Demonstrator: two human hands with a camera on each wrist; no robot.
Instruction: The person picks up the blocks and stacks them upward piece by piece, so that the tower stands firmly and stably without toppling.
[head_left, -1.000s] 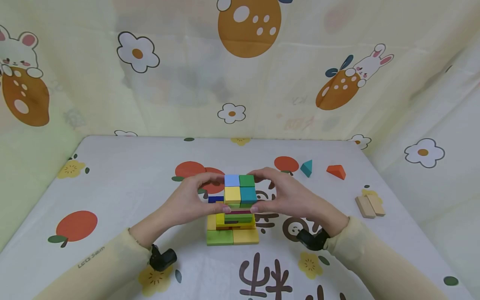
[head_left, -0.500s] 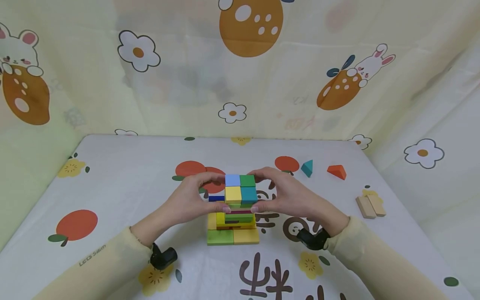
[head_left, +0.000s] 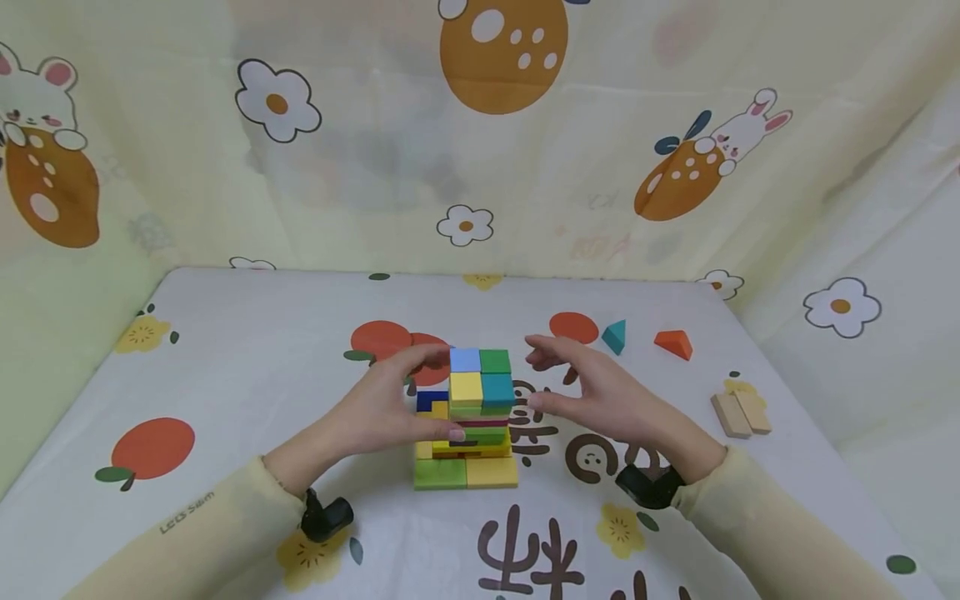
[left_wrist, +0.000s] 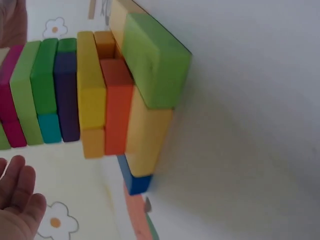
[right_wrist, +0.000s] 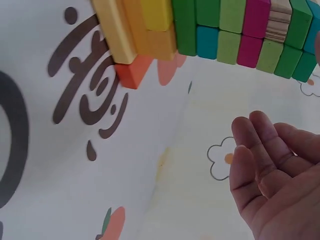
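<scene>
A tower of coloured wooden blocks (head_left: 467, 392) stands upright on the table. Light blue, green, yellow and teal faces show at its top, and a wider green block (head_left: 440, 474) and tan block (head_left: 491, 473) lie at its base. My left hand (head_left: 367, 404) is at the tower's left side, its thumb in front of the layers; in the left wrist view its loosely bent fingers (left_wrist: 19, 187) are apart from the blocks. To the right, with a gap from the tower, my right hand (head_left: 592, 387) holds nothing. Its fingers (right_wrist: 267, 145) are relaxed.
At the back right lie a teal triangular block (head_left: 614, 337) and an orange one (head_left: 673, 343). Two plain wood blocks (head_left: 738, 413) lie side by side near the right edge. A patterned cloth (head_left: 247, 350) covers the table, and a printed curtain (head_left: 360, 183) hangs behind.
My right hand has come away from the tower and moved right. My left thumb sits slightly lower in front of the tower. The blocks look unmoved.
</scene>
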